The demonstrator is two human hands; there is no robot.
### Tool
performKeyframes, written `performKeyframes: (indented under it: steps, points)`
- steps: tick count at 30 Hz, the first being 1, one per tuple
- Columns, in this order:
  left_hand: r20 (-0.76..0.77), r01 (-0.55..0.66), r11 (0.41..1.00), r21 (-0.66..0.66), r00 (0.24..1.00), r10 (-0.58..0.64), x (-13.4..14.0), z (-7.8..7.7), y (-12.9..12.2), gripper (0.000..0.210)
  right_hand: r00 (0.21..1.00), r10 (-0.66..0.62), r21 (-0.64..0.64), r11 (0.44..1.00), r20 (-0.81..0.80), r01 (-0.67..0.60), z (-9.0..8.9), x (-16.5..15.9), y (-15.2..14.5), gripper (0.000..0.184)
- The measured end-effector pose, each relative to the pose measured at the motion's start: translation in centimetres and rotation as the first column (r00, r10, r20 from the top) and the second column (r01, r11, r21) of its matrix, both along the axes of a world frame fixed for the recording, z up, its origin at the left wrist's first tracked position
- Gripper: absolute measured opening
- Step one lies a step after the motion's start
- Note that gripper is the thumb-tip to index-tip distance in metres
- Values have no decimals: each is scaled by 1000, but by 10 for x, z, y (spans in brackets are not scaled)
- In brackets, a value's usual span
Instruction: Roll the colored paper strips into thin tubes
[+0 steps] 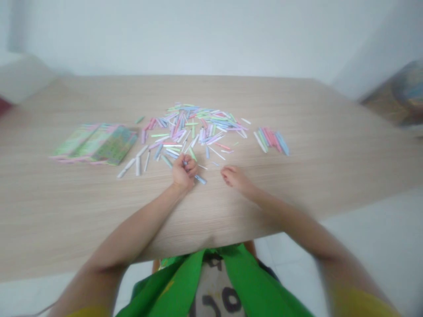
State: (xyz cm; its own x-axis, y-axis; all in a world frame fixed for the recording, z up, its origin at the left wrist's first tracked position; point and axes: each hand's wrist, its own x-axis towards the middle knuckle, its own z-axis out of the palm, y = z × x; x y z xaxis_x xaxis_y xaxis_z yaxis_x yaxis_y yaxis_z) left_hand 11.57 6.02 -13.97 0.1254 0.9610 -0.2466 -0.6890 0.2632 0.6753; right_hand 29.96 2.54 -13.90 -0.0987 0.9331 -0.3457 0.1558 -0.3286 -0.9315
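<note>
My left hand [185,171] is closed in a loose fist just in front of a pile of pastel sticks [211,121], which look like pen parts. A light-blue pen-like stick [200,179] pokes out from the fist on its right side, and a bit of blue shows between the fingers. To the right, my right hand [234,178] hovers low over the table with its fingers curled together. Whatever it may hold is hidden. Pink, green, white, lilac and blue pieces make up the pile, some long and thin, others short and thick.
Green-and-pink printed packs [95,143] lie side by side on the left. A tidy row of coloured sticks [271,140] lies right of the pile. The wooden table [313,176] meets a white wall [211,39] at the back.
</note>
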Motion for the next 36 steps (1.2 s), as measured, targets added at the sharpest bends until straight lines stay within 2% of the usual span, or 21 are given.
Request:
performKeyframes:
  steps: [1,2,3,4,6,7,8,10,13,16,19,22,27,31,36]
  points:
    - [4,26,1000,13,1000,-26,0,-1,1,50,992,-11,83,997,123,1,6,1,8,32]
    - [7,52,998,31,999,-53,-1,-2,1,51,931,-23,219,974,364,-62,12,1,16,31]
    - [9,81,995,52,997,-82,-1,-3,2,52,804,-66,308,940,591,-150,17,1,26,29]
    - [9,114,991,75,993,-115,-1,-3,2,53,663,-103,330,916,742,-228,20,0,36,26]
    - [1,190,974,127,982,-191,-2,-4,2,53,436,-92,245,918,895,-311,23,-4,55,28]
    - [-9,228,961,154,973,-229,-2,-4,2,53,349,-55,181,923,935,-340,22,-6,64,32]
    - [-23,264,948,179,964,-264,-3,-4,2,53,283,-17,124,922,959,-367,20,-8,72,37]
    - [-52,321,920,224,947,-318,-4,-4,2,54,226,31,69,904,974,-422,14,-11,84,44]
    - [-124,383,881,277,924,-363,-4,-5,1,57,196,58,47,871,979,-489,7,-16,91,46]
    - [-242,412,845,342,907,-344,-2,-8,2,62,172,70,28,858,983,-514,1,-22,88,40]
    - [-337,392,833,391,903,-267,-2,-13,4,65,168,52,37,872,984,-489,-7,-29,84,43]
    - [-390,313,848,428,910,-139,-3,-19,10,64,176,19,62,894,984,-443,-17,-33,82,50]
    - [-416,192,862,469,909,23,-9,-25,19,62,228,70,58,858,971,-510,-24,-27,94,54]
    - [-415,169,864,475,908,50,-10,-26,18,60,289,132,47,841,948,-538,-22,-13,109,50]
    - [-444,180,843,507,893,76,-11,-27,16,58,384,105,117,850,917,-513,-21,8,114,61]
